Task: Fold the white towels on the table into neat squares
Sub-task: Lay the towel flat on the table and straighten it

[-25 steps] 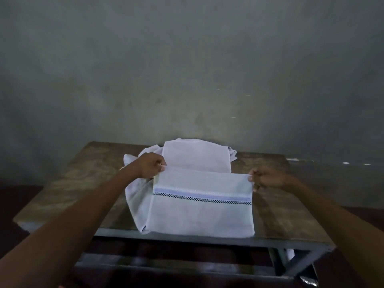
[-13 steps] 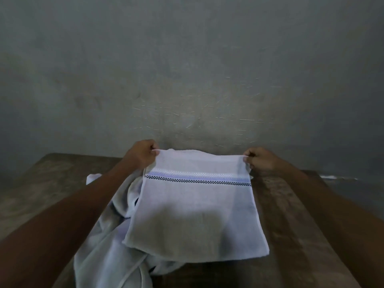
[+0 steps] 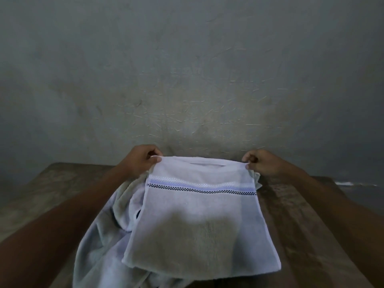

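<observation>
Fingers of left hand [image 3: 142, 161] and right hand [image 3: 263, 163] pinched on far corners of folded towel [image 3: 199, 225].

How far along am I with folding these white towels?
Partly there. The striped towel is already doubled over, layers showing at its far edge. Your left hand and right hand pinch its far corners, mid-fold. Left to do: finish it square, then fold the crumpled towel lying under it on the table.

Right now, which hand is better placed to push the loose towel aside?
Likely left: the loose towel spills beside the left hand; the right hand pinches the striped towel at the opposite corner.
</observation>
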A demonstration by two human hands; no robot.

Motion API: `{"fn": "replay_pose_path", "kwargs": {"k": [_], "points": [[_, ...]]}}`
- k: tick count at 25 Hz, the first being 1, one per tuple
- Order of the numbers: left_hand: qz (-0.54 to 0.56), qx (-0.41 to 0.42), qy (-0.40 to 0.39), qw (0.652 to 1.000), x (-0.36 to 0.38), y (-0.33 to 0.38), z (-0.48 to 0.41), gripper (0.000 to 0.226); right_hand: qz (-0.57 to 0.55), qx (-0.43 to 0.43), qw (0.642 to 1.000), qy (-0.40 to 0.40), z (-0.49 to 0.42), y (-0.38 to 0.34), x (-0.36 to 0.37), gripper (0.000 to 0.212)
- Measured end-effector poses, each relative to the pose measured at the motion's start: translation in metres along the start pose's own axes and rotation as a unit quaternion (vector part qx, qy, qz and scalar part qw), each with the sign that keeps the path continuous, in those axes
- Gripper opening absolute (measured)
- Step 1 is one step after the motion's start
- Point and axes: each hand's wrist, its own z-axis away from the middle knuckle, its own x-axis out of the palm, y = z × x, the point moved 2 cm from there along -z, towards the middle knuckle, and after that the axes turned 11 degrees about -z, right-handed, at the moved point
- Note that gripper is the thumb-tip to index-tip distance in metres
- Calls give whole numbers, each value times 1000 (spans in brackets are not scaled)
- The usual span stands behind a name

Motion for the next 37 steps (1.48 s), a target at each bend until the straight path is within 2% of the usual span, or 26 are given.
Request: {"fn": "replay_pose_path", "kwargs": {"k": [2, 5, 7, 12, 14, 17, 24, 27, 30, 33, 35, 37], "points": [[-16, 14, 9, 1000, -19, 11, 9, 12, 43, -12, 999, -14, 13, -14, -15, 7], [-95, 83, 9, 992, -71, 48, 33, 30, 156, -42, 985, -56, 48, -62, -51, 31], [-122, 103, 19, 987, -117, 75, 50, 33, 191, -66, 978, -42, 81, -102, -81, 36], [-154, 113, 82, 978, -235, 145, 99, 12, 147, -134, 978, 67, 174, -191, -154, 19], [-143, 117, 136, 973, -283, 174, 119, 12, 140, -165, 968, 126, 212, -222, -180, 8], [-125, 131, 226, 957, -335, 206, 149, 13, 131, -194, 958, 164, 258, -256, -203, 7], [-164, 146, 240, 945, -369, 232, 207, 14, 64, -225, 951, 200, 322, -288, -218, 13], [-74, 135, 267, 951, -376, 236, 220, 9, 38, -208, 962, 174, 339, -289, -220, 12], [-34, 123, 184, 975, -369, 235, 228, 7, 20, -187, 967, 173, 349, -279, -222, 11], [-65, 114, 194, 972, -358, 235, 227, 11, 30, -183, 966, 179, 347, -276, -214, 17], [-89, 111, 207, 968, -350, 236, 224, 15, 9, -176, 967, 186, 347, -275, -210, 12], [-100, 99, 196, 971, -341, 230, 220, 16, 5, -157, 975, 160, 345, -269, -206, 14]]}}
